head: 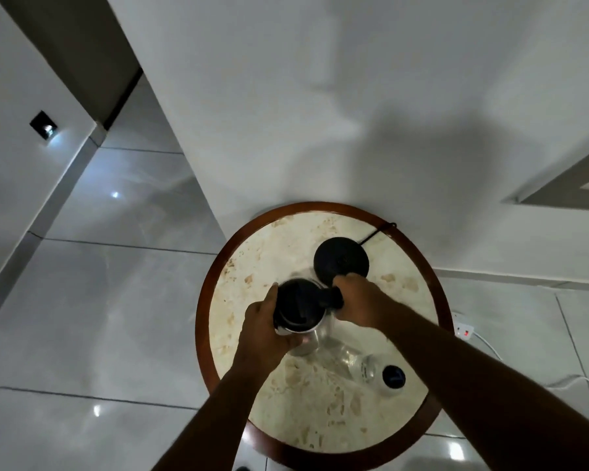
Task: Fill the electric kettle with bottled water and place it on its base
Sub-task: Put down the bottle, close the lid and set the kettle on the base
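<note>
A glass electric kettle (298, 309) with a black lid stands or hangs just over the middle of a round marble-topped table (320, 413). My right hand (357, 302) grips its black handle on the right. My left hand (264, 329) wraps around the kettle's left side and lower glass body. The round black kettle base (341, 259) lies bare on the table just behind the kettle, its cord running off to the back right. A clear water bottle (371, 367) with a dark blue cap stands at the table's front right, capped.
The table's wooden rim (203, 300) touches a white wall at the back. A white power strip (463, 329) with a red light and white cables lies on the glossy tiled floor to the right. Open floor stretches to the left.
</note>
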The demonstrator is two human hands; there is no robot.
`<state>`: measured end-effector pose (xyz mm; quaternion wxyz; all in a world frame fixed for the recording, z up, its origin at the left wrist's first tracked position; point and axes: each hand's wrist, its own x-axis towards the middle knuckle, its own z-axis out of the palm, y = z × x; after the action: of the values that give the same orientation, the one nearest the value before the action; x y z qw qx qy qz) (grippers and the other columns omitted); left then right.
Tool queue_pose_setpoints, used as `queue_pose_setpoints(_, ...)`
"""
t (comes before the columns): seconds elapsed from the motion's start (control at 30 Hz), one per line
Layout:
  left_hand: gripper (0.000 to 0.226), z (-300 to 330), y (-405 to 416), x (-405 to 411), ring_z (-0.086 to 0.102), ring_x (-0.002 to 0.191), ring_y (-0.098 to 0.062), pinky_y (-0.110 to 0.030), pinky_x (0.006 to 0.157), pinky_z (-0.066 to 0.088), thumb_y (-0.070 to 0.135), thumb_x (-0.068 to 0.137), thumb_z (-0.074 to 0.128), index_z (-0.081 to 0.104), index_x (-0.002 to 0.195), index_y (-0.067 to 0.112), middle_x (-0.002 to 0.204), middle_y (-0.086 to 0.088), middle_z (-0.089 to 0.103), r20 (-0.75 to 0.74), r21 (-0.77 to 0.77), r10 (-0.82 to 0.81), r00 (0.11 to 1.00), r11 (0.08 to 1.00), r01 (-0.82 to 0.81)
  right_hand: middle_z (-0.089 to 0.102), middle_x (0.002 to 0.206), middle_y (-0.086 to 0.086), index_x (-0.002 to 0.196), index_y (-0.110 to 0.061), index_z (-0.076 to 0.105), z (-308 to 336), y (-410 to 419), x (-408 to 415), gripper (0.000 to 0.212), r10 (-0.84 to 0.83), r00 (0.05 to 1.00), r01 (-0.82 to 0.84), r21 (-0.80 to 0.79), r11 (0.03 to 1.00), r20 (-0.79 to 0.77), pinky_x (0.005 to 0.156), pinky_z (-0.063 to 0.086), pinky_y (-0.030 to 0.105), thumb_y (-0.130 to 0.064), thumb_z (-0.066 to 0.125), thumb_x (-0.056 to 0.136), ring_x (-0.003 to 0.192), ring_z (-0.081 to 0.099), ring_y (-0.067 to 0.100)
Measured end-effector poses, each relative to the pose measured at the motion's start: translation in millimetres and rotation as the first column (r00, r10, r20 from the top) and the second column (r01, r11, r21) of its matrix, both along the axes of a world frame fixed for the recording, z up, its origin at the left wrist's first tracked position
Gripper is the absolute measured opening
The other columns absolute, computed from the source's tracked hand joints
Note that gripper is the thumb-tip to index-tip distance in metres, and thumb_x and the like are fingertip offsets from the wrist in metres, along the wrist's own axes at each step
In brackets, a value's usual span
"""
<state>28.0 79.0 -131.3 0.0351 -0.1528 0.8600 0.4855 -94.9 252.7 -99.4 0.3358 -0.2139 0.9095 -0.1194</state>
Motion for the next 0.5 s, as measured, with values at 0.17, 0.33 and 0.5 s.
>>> queue_pose_setpoints(0.17, 0.106, 2.3, 0.1, -4.7, 0.048, 0.093, -0.001, -0.006, 0.076, 0.034, 0.041, 0.052, 0.09, 0.025, 0.134, 0.053, 0.109, 0.011, 0.05, 0.086, -0.045, -0.023, 0.996, 0.999, 0.027, 0.062, 0.102, 0.007, 0.094, -0.016, 0.057, -12.1, 10.0, 3.2, 0.018, -0.078, 0.979, 0.073, -0.032, 0.997, -0.186, 0.073, 0.049, 0.035, -0.021, 0.066, 0.079, 0.09, 0.064, 0.029)
queue_pose_setpoints(0.33, 0.095, 30.3, 13.7, -63.1, 0.06, 0.096, -0.004, -0.011, 0.079, 0.05, 0.051, 0.044, 0.088, 0.046, 0.129, 0.043, 0.106, 0.013, 0.064, 0.032, -0.095, -0.172, 0.984, 0.98, 0.175, 0.056, 0.075, -0.007, 0.085, -0.021, 0.055, 13.4, 38.2, -39.8, 0.021, -0.122, 0.96, 0.111, -0.056, 0.992, -0.253, 0.061, 0.041, 0.025, -0.029, 0.073, 0.076, 0.068, 0.057, 0.015)
queue_pose_setpoints(0.5, 0.09, 51.4, 20.1, -122.8, 0.059, 0.095, 0.0, -0.011, 0.079, 0.045, 0.042, 0.049, 0.093, 0.053, 0.13, 0.034, 0.11, 0.013, 0.068, -0.076, -0.143, -0.249, 0.966, 0.961, 0.236, 0.054, 0.066, -0.006, 0.077, -0.021, 0.052, 27.7, 50.7, -89.0, 0.022, -0.09, 0.938, 0.076, -0.054, 0.996, -0.334, 0.063, 0.041, 0.029, -0.035, 0.07, 0.076, 0.068, 0.058, 0.02)
